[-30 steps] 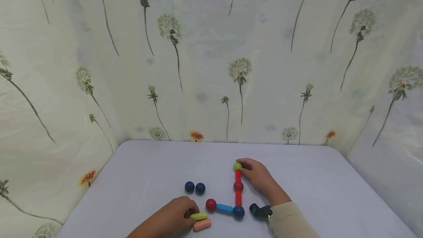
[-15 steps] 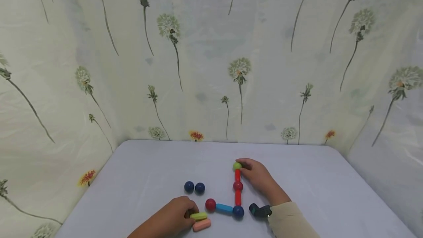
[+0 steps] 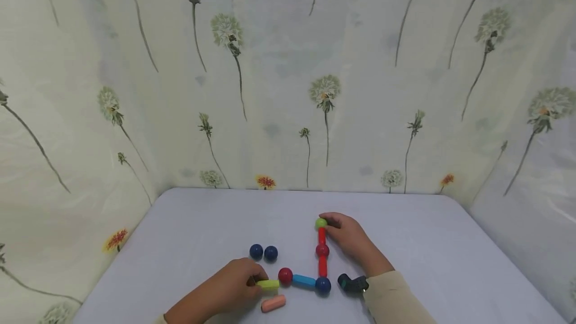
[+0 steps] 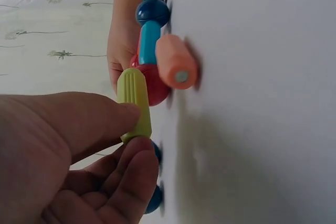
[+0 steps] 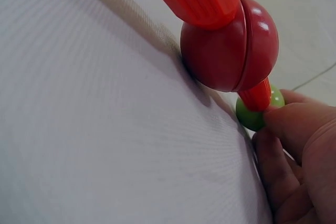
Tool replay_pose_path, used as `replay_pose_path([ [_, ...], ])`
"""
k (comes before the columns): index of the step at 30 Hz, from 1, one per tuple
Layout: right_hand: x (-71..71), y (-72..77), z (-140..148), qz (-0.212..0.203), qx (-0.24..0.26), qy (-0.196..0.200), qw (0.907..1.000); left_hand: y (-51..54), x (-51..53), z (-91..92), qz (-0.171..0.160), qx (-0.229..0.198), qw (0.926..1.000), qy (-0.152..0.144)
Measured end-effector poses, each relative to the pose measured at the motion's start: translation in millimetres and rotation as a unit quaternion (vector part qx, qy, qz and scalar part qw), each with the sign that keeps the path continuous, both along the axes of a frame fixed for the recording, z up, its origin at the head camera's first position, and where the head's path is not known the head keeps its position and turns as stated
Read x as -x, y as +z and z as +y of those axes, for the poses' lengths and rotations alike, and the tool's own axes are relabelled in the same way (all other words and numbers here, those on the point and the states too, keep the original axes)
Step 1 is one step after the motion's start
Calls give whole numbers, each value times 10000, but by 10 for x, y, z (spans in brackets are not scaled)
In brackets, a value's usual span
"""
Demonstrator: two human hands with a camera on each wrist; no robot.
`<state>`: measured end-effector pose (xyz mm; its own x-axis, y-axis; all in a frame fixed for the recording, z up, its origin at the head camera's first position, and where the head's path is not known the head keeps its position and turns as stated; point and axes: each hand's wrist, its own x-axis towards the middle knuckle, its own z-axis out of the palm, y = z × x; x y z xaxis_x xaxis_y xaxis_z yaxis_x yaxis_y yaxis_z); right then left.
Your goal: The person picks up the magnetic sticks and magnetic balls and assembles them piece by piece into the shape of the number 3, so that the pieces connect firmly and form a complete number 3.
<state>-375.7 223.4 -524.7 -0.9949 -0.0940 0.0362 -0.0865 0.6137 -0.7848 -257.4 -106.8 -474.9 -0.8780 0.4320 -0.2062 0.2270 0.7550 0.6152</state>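
Note:
My left hand (image 3: 236, 281) pinches a yellow-green magnetic rod (image 3: 269, 285) between thumb and fingers. The rod's far end is right by a red ball (image 3: 285, 276); whether they touch I cannot tell. From that ball a blue rod (image 3: 304, 281) runs to a dark blue ball (image 3: 322, 285). Two red rods (image 3: 322, 266), with a dark red ball (image 5: 226, 51) between them, lead away from it to a green ball (image 3: 321, 223). My right hand (image 3: 348, 239) grips the green ball with thumb and fingers. A salmon-pink rod (image 3: 273, 304) lies loose near the left hand.
Two dark blue balls (image 3: 256, 251) sit side by side beyond the left hand. A black device (image 3: 353, 284) is at the right wrist, beside the joined pieces. White cloth covers the table (image 3: 202, 224); a dandelion-patterned curtain (image 3: 279, 89) stands behind it.
My left hand has drawn the yellow-green rod away from the pink rod, up toward the red ball. The right hand keeps its hold on the green ball. The head view has tilted slightly.

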Motion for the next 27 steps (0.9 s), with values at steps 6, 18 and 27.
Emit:
replay_pose_path([
  [6,-30,24,24,-36,-71,1,10000,147,131,0,201,-31,9997,-128],
  [18,-44,13,2,-35,33,-44,10000,161,489,87,579,116,9982,77],
  [27,-28,23,-27,71,4,-33,10000,194,658,201,694,-103,9975,103],
])
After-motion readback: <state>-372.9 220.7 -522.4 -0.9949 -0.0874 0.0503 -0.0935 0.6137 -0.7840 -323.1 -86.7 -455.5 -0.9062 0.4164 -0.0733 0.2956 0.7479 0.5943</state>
